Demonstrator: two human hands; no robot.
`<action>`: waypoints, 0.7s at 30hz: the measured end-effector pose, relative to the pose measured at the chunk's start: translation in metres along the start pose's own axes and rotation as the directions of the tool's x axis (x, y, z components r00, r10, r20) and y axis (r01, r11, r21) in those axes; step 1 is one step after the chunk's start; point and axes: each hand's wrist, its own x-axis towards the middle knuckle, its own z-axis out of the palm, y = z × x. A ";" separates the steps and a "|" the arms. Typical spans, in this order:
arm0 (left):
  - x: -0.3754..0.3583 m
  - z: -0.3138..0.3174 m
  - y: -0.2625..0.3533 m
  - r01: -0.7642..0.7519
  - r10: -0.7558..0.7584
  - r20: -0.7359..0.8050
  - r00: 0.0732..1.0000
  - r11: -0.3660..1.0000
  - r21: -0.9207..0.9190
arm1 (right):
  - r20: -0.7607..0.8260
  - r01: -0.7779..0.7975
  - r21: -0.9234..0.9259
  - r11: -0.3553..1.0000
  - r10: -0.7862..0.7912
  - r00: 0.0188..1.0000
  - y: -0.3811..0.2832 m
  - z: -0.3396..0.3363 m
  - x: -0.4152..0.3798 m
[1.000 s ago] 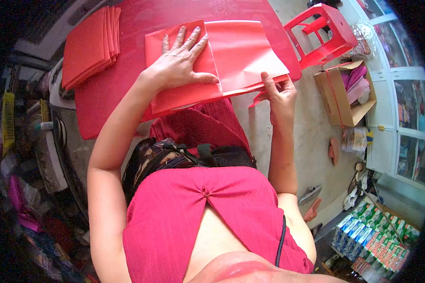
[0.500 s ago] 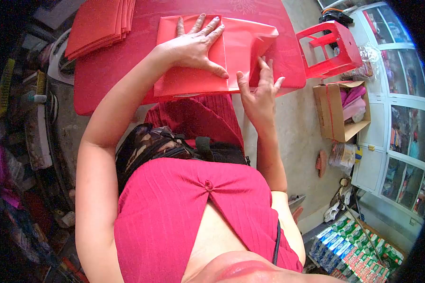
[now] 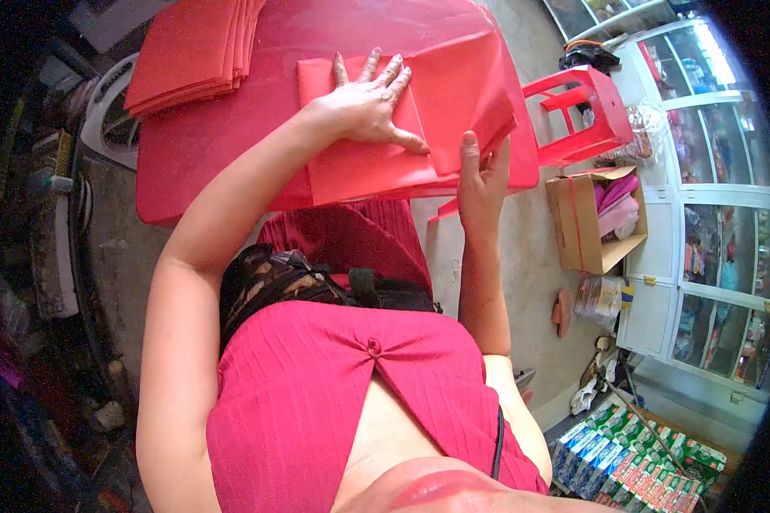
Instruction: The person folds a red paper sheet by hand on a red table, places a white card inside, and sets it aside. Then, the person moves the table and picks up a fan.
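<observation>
A red paper sheet point(image 3: 359, 175) lies on the red table point(image 3: 222, 162) near its front edge. My left hand point(image 3: 372, 107) presses flat on its left part, fingers spread and thumb pointing right. On the right, a flap of the same paper point(image 3: 462, 81) stands raised and curls over. My right hand point(image 3: 485, 184) holds the flap's near right corner, thumb in front and the other fingers partly hidden behind the paper. To the upper left rests a stack of red folded papers point(image 3: 188, 56), apart from both hands.
Right of the table stands a red plastic stool point(image 3: 595, 128). A cardboard box point(image 3: 573, 222) with pink items sits on the floor beyond it, before a glass-fronted cabinet point(image 3: 676, 227). Several small printed cartons point(image 3: 633, 462) are at the lower right.
My right hand has gone from spread fingers at the paper's edge to gripping its right flap, which is now lifted and spread wider. My left hand stays flat on the sheet.
</observation>
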 end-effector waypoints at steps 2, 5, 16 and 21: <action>-0.004 -0.001 0.002 -0.006 0.006 0.021 1.000 1.000 -0.023 | -0.016 -0.045 0.000 0.999 0.045 0.999 0.001 -0.002 -0.002; -0.005 -0.002 0.002 -0.001 0.001 0.014 1.000 1.000 -0.019 | -0.031 -0.154 0.021 0.988 0.154 0.988 0.008 -0.003 -0.005; 0.002 -0.009 0.006 0.025 -0.029 0.122 0.992 0.999 0.034 | 0.002 -0.189 0.161 0.969 0.191 0.982 0.013 -0.005 -0.007; 0.002 -0.004 0.003 0.015 -0.022 0.108 0.994 0.998 0.067 | 0.182 0.022 -0.333 0.943 0.041 0.982 0.007 -0.005 -0.018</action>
